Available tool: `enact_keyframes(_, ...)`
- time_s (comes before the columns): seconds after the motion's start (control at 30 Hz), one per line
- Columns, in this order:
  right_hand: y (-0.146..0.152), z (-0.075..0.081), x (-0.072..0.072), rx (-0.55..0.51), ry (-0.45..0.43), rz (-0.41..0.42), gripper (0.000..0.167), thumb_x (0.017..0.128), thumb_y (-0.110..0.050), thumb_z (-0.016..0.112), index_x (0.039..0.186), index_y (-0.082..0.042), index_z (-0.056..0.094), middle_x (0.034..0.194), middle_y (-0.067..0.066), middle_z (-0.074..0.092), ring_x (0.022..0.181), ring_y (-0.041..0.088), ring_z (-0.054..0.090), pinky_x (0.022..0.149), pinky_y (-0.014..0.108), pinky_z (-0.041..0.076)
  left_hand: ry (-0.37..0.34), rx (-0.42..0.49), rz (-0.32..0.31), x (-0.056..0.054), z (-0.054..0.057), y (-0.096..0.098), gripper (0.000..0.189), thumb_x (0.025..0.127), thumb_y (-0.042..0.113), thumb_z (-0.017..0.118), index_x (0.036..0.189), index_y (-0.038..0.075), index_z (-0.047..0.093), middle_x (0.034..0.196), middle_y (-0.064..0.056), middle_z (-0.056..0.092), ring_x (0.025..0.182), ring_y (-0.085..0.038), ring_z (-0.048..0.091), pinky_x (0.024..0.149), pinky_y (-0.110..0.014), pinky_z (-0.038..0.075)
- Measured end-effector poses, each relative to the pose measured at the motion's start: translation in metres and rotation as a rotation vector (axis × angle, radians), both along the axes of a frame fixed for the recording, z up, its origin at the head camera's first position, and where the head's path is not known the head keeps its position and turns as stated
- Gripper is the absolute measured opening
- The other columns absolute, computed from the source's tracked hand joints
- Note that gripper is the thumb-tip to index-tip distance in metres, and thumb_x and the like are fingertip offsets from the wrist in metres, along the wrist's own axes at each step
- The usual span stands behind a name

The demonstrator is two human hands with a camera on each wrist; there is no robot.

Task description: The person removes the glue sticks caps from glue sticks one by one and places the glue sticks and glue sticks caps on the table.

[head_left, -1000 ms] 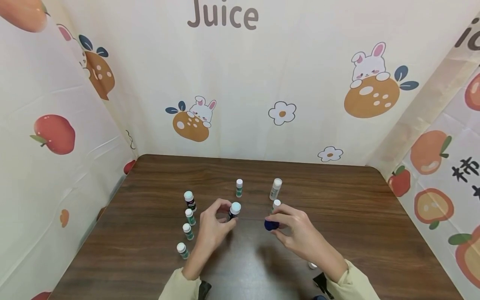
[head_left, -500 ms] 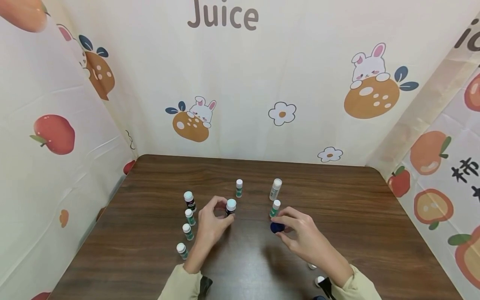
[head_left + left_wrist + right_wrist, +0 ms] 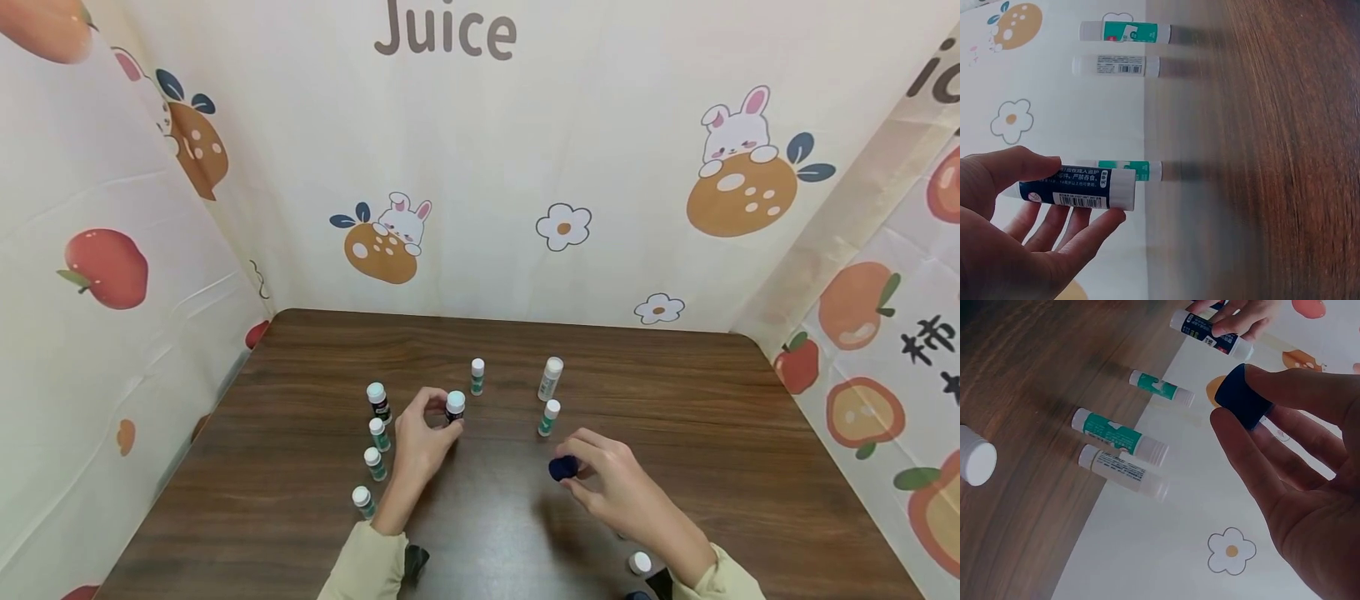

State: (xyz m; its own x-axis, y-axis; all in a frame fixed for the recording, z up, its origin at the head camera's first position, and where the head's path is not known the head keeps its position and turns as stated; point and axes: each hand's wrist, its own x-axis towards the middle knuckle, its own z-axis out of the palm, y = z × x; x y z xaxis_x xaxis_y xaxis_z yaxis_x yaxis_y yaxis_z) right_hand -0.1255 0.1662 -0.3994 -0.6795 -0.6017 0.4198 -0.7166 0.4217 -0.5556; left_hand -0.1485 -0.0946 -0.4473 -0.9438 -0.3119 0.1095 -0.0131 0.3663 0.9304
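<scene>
A navy-labelled glue stick (image 3: pixel 1079 187) is being gripped by the left hand (image 3: pixel 422 437), thumb opposing fingers; a navy cylinder (image 3: pixel 562 468) is being pinched by the right hand (image 3: pixel 611 479). Positioning is seemingly underway, steady placement being called for next. Beyond the left fingers, a green-labelled glue stick (image 3: pixel 477 382) is standing.

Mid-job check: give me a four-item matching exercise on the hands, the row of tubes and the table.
1. left hand
2. right hand
3. row of four tubes
4. table

A. pinches a dark blue cylinder
B. brown, wood-grained
C. holds a dark-labelled tube
D. left of the left hand

Pairs: 1-C, 2-A, 3-D, 4-B
</scene>
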Motion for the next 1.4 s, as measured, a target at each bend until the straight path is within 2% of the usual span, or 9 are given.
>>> enact_keyframes(0.2,0.003,-0.003,0.001,0.0,-0.01,-0.011,0.034,0.066,0.014,0.076,0.089,-0.007,0.062,0.09,-0.002,0.061,0.076,0.01,0.063,0.06,0.016,0.053,-0.012,-0.014,0.028,-0.004,-0.005,-0.002,0.032,0.071,0.002,0.076,0.098,0.009,0.061,0.096,-0.007,0.066,0.093,-0.022,0.062,0.076,-0.037,0.053)
enact_keyframes(0.33,0.006,-0.005,0.002,0.001,-0.015,-0.005,0.034,0.066,0.014,0.076,0.088,-0.006,0.062,0.089,-0.002,0.06,0.075,0.01,0.063,0.059,0.016,0.052,-0.025,-0.015,0.045,-0.006,-0.007,-0.003,0.032,0.071,0.002,0.076,0.099,0.009,0.061,0.096,-0.006,0.066,0.093,-0.023,0.062,0.078,-0.039,0.051)
enact_keyframes(0.7,0.015,-0.01,0.01,0.08,-0.122,-0.051,0.031,0.067,0.012,0.076,0.089,-0.007,0.064,0.089,-0.003,0.06,0.071,0.007,0.061,0.057,0.018,0.052,-0.03,-0.018,0.083,-0.015,-0.012,-0.004,0.033,0.072,0.001,0.075,0.1,0.006,0.061,0.098,-0.009,0.066,0.095,-0.026,0.063,0.082,-0.042,0.049)
enact_keyframes(0.97,0.022,-0.022,0.013,0.086,-0.066,-0.041,0.033,0.062,0.011,0.079,0.085,-0.007,0.063,0.082,-0.005,0.056,0.065,0.001,0.053,0.052,0.019,0.05,-0.023,-0.015,0.105,-0.016,-0.017,-0.004,0.032,0.072,-0.001,0.075,0.099,0.005,0.06,0.097,-0.011,0.066,0.095,-0.027,0.062,0.084,-0.044,0.048)
enact_keyframes(1.03,0.024,-0.025,0.014,0.086,-0.08,-0.037,0.033,0.062,0.011,0.079,0.084,-0.007,0.063,0.082,-0.006,0.054,0.066,0.001,0.052,0.051,0.02,0.05,-0.024,-0.015,0.103,-0.016,-0.018,-0.003,0.032,0.072,-0.001,0.075,0.1,0.005,0.06,0.098,-0.011,0.065,0.096,-0.027,0.062,0.085,-0.044,0.047)
enact_keyframes(1.27,0.03,-0.029,0.022,0.171,-0.231,-0.042,0.026,0.068,0.003,0.079,0.086,-0.007,0.064,0.081,-0.008,0.051,0.067,0.005,0.05,0.054,0.021,0.05,-0.019,-0.03,0.103,-0.019,-0.021,-0.004,0.033,0.073,-0.003,0.074,0.102,0.002,0.059,0.1,-0.014,0.065,0.097,-0.03,0.062,0.087,-0.045,0.047)
enact_keyframes(1.4,0.031,-0.034,0.024,0.197,-0.237,-0.039,0.026,0.068,0.001,0.08,0.085,-0.01,0.063,0.079,-0.009,0.05,0.065,0.005,0.05,0.052,0.019,0.047,-0.02,-0.033,0.111,-0.021,-0.022,-0.003,0.034,0.073,-0.003,0.073,0.103,0.003,0.059,0.101,-0.014,0.065,0.098,-0.03,0.061,0.087,-0.045,0.047)
